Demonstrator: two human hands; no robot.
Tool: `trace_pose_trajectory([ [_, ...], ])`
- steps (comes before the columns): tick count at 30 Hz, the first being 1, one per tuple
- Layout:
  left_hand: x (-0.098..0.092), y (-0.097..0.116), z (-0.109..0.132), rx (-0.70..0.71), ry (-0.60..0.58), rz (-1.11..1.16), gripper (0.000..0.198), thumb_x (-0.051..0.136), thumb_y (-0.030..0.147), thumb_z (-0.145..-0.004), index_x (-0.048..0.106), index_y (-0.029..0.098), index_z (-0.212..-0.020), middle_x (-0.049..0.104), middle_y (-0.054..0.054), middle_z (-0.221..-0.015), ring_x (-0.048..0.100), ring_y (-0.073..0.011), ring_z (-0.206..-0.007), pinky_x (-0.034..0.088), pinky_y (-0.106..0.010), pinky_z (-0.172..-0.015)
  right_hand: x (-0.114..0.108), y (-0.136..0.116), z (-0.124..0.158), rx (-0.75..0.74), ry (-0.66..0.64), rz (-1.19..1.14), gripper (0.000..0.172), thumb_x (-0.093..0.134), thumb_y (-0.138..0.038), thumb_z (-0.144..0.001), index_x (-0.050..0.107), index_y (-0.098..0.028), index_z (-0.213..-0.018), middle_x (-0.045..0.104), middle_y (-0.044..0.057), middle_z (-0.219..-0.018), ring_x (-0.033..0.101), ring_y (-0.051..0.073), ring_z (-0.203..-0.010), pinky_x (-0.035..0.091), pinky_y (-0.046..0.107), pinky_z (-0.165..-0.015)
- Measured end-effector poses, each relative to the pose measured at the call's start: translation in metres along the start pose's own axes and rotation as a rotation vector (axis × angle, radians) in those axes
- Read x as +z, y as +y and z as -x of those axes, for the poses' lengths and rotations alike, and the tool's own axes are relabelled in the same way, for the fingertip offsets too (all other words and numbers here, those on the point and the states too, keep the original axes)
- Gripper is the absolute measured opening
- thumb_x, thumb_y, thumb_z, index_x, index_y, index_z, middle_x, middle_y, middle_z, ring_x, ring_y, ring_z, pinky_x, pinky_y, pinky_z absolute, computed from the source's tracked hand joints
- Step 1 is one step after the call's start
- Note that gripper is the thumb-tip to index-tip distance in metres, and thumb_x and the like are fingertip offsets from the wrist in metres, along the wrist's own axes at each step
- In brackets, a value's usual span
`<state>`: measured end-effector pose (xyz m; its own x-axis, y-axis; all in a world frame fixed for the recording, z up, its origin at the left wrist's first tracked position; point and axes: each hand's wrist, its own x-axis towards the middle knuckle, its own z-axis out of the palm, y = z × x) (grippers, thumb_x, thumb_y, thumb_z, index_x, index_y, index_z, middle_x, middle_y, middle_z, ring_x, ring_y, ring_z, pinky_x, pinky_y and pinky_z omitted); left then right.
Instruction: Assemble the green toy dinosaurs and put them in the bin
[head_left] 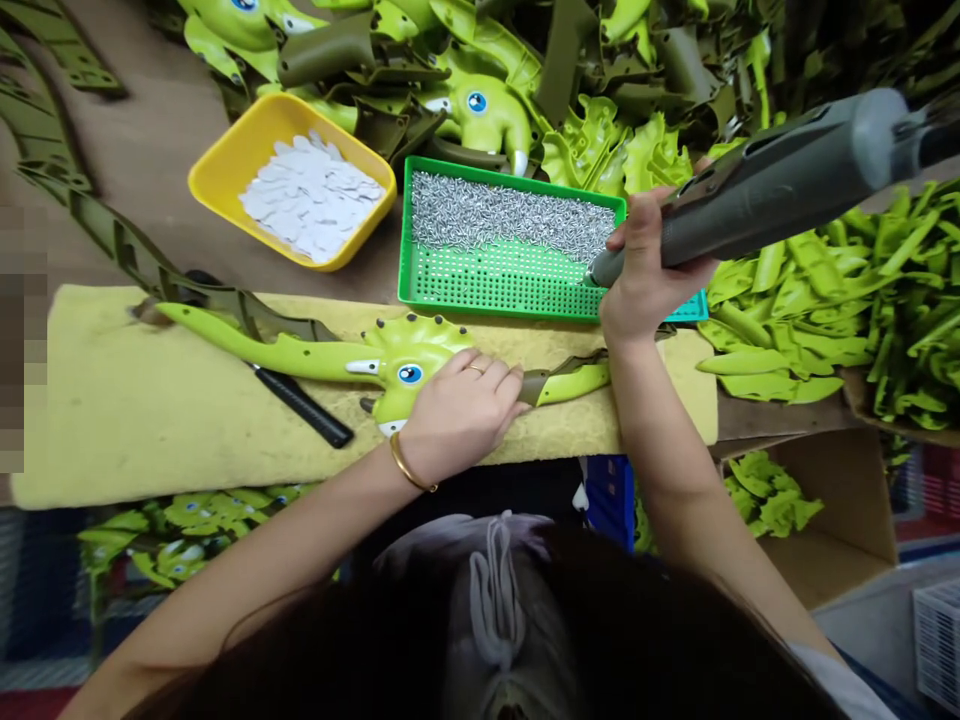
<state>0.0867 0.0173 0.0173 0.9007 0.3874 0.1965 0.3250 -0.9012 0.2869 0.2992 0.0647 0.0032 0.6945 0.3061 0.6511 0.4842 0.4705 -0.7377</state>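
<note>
My left hand (469, 410) is closed over the body of a green plastic dinosaur-headed toy (322, 362), which lies lengthwise on the yellow cloth pad (187, 450). The toy's blue eye and frill face up, and a dark olive part joins its right end. In my right hand (651, 265) is a grey electric screwdriver (757, 190), slanting down to the left. Its tip is at the green perforated tray (495, 285), by the small silver screws (510, 215). A black-handled tool (304, 405) lies on the pad, partly under the toy.
A yellow bin (214, 185) of white oval pieces stands back left. Green and olive plastic parts (480, 115) pile up behind the tray, with more green pieces (795, 300) at right. An open cardboard box (847, 510) sits lower right.
</note>
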Motion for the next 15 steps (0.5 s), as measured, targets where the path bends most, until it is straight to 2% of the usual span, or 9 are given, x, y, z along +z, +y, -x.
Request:
trace_pose_trajectory([
  [3, 0.000, 0.000, 0.000, 0.010, -0.007, -0.033, 0.031, 0.055, 0.028, -0.091, 0.066, 0.005, -0.109, 0.070, -0.013, -0.087, 0.064, -0.0258, -0.083, 0.049, -0.041, -0.079, 0.000, 0.001, 0.001, 0.013, -0.013, 0.001, 0.039, 0.068, -0.058, -0.075, 0.052, -0.029, -0.095, 0.051, -0.005, -0.078, 0.051, 0.007, -0.049, 0.048, 0.028, -0.048],
  [7, -0.002, 0.000, 0.000, 0.033, -0.019, -0.092, 0.032, 0.054, 0.031, -0.092, 0.066, 0.006, -0.107, 0.069, -0.011, -0.085, 0.063, -0.0250, -0.080, 0.048, -0.039, -0.077, -0.001, -0.004, -0.005, 0.051, -0.069, 0.031, 0.043, 0.067, -0.059, -0.075, 0.055, -0.031, -0.105, 0.055, -0.003, -0.082, 0.062, 0.012, -0.062, 0.056, 0.034, -0.060],
  [9, -0.002, 0.000, 0.000, 0.033, -0.012, -0.100, 0.032, 0.055, 0.032, -0.092, 0.067, 0.006, -0.106, 0.068, -0.010, -0.083, 0.063, -0.0246, -0.079, 0.048, -0.038, -0.076, -0.005, -0.018, -0.009, 0.031, -0.066, -0.038, 0.039, 0.068, -0.053, -0.077, 0.056, -0.031, -0.107, 0.058, -0.004, -0.083, 0.059, 0.009, -0.057, 0.053, 0.028, -0.054],
  [12, -0.002, 0.000, 0.000, 0.036, -0.006, -0.098, 0.033, 0.054, 0.033, -0.092, 0.066, 0.005, -0.107, 0.068, -0.011, -0.084, 0.063, -0.0247, -0.079, 0.047, -0.038, -0.077, -0.014, -0.053, -0.007, -0.014, -0.081, -0.136, 0.036, 0.067, -0.048, -0.082, 0.057, -0.035, -0.114, 0.059, -0.005, -0.086, 0.049, 0.003, -0.048, 0.045, 0.020, -0.045],
  [15, -0.001, 0.000, 0.000, 0.027, -0.027, -0.087, 0.034, 0.053, 0.033, -0.092, 0.066, 0.005, -0.109, 0.069, -0.012, -0.088, 0.063, -0.0252, -0.082, 0.046, -0.039, -0.079, -0.026, -0.084, 0.009, 0.052, -0.186, -0.104, 0.040, 0.063, -0.051, -0.084, 0.054, -0.038, -0.121, 0.058, -0.004, -0.088, 0.048, 0.003, -0.047, 0.045, 0.020, -0.044],
])
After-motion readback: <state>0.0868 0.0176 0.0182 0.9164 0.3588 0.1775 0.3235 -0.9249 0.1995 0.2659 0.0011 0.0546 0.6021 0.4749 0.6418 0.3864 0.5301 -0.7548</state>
